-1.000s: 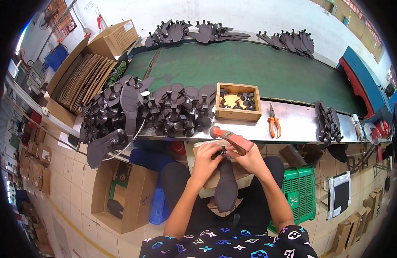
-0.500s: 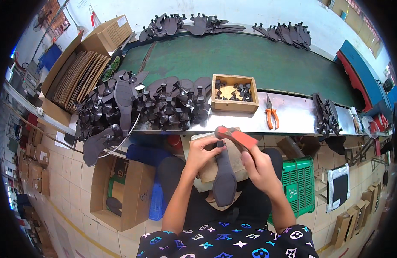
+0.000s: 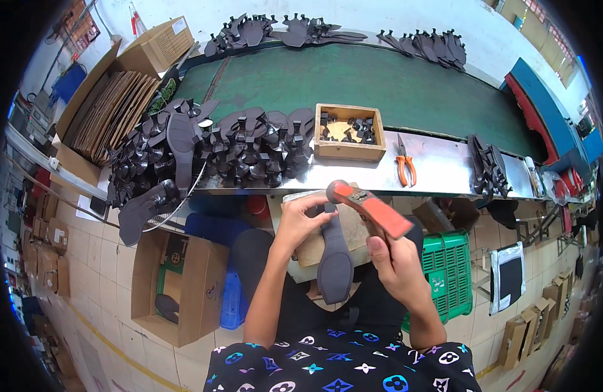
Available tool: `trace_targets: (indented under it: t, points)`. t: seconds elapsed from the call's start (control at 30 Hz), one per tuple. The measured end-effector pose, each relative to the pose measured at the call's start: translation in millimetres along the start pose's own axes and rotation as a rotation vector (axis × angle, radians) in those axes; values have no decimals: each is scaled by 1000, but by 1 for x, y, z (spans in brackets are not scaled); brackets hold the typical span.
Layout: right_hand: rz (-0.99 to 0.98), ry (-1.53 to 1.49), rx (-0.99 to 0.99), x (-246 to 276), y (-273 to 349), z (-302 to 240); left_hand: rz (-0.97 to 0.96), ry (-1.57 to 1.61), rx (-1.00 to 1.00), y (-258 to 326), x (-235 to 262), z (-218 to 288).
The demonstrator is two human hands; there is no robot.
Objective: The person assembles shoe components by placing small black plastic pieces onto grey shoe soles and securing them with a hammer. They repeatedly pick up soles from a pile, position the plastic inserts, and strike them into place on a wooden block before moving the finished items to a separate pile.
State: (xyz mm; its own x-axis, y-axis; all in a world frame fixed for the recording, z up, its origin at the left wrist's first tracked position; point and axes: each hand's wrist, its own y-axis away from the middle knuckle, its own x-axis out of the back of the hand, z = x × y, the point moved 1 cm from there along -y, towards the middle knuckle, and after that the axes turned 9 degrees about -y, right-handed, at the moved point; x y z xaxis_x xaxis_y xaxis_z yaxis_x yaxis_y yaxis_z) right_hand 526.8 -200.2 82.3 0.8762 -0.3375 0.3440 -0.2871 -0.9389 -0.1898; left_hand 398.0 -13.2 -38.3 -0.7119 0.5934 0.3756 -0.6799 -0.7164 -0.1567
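My left hand (image 3: 296, 224) pinches the heel end of a dark shoe sole (image 3: 335, 273), whose small black heel tip sits beside my fingertips. The sole's wide toe part points toward me between my knees. Beneath its heel end is a pale, worn block (image 3: 354, 238). In my right hand (image 3: 402, 271) is a hammer (image 3: 369, 208) with a round striking face and red on its head. It is raised just right of the heel tip, apart from it. My right fingers wrap the handle, which is mostly hidden.
On the metal ledge stand a wooden box (image 3: 349, 151) of small black pieces and orange-handled pliers (image 3: 405, 167). Heeled soles (image 3: 252, 153) are heaped at the left. A green conveyor belt (image 3: 354, 78) runs behind. A cardboard box (image 3: 200, 287) and green crate (image 3: 448, 277) flank my legs.
The hammer has lifted a little and turned, its red end swinging right and toward me. My left hand keeps its hold on the sole. The whole view has shifted slightly.
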Motion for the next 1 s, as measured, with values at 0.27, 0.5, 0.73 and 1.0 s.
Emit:
trace_targets:
  t: [0.27,0.5,0.73,1.0]
  points:
    - [129,154,211,1,13,12,42,-557,-121,18,1,8]
    - [-171,514,-38,-16,2,44,-9,-618,-38,20,-6,10]
    - [-200,357,137,10,-9,1,-19,-757,-1,29,4,-4]
    - [-91,348,318,33,-17,18,39,-461,-258,26,7,11]
